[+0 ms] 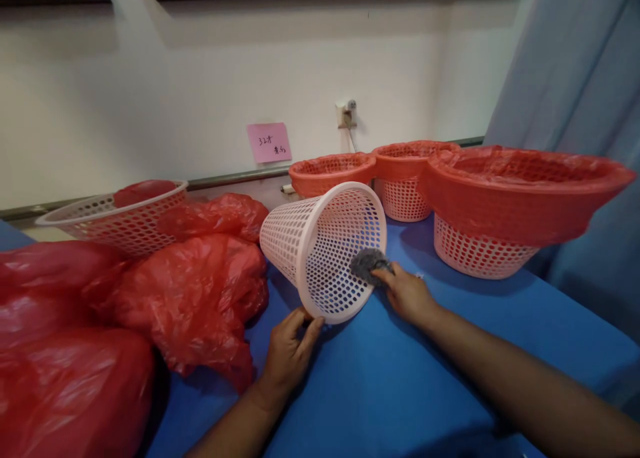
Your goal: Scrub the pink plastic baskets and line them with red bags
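right now a pale mesh basket (320, 245) lies on its side on the blue bench (400, 391), its mouth turned toward the camera. the left hand (287, 351) pinches the lower rim, fingers curled shut on it. the right hand (407, 295) has its fingers closed around a grey scouring pad (367, 263), pressed to the right edge of the rim, just inside the mouth. behind and to the right stand a far lined basket (333, 171), a middle lined basket (403, 178) and a near lined basket (500, 205), all dressed in red bags. at far left an unlined basket (115, 221) holds a bunched red bag, with loose red plastic bags (200, 278) heaped beside it. by my reading the scrubbing is under way, and two baskets lack a fitted liner.
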The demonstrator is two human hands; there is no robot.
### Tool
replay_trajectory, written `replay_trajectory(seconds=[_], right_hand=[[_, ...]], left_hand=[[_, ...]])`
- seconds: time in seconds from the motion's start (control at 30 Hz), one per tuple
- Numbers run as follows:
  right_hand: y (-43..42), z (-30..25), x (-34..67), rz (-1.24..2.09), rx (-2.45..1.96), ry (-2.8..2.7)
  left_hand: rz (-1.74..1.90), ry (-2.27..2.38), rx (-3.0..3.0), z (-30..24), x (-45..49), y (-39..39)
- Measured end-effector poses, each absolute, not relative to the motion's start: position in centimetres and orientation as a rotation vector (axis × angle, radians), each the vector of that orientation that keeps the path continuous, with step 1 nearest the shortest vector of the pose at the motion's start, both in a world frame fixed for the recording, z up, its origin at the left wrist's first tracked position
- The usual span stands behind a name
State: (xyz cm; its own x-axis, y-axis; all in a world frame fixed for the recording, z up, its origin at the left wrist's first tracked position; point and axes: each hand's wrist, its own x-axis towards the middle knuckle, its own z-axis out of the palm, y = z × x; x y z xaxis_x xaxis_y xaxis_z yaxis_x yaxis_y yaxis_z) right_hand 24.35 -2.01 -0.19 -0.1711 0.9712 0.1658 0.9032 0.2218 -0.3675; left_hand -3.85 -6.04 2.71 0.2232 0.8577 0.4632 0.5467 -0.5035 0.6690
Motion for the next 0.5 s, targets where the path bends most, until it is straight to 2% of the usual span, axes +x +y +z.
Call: replay_trajectory(seconds=[0.13,0.23,0.43,0.5], right_hand=[[-4.1,-0.9,22.4,0.605,-1.099,-2.314],[-4.4,-1.1,22.1,0.68,-0.964,-2.329],[-1.7,0.0,25.5,0.242,-1.73,-2.143],[-1.5,0.2,26.0,0.186,-1.845,-2.048]], left_hand=[[0.894,1.136,2.155,0.7,-3.2,-5.5],[0.848,1.086,2.156,0.1,-3.0,-5.3],[1.27,1.242,2.168,2.6,-3.9,-5.9],[1.307,1.248,2.156,3.1,-4.0,-6.0]])
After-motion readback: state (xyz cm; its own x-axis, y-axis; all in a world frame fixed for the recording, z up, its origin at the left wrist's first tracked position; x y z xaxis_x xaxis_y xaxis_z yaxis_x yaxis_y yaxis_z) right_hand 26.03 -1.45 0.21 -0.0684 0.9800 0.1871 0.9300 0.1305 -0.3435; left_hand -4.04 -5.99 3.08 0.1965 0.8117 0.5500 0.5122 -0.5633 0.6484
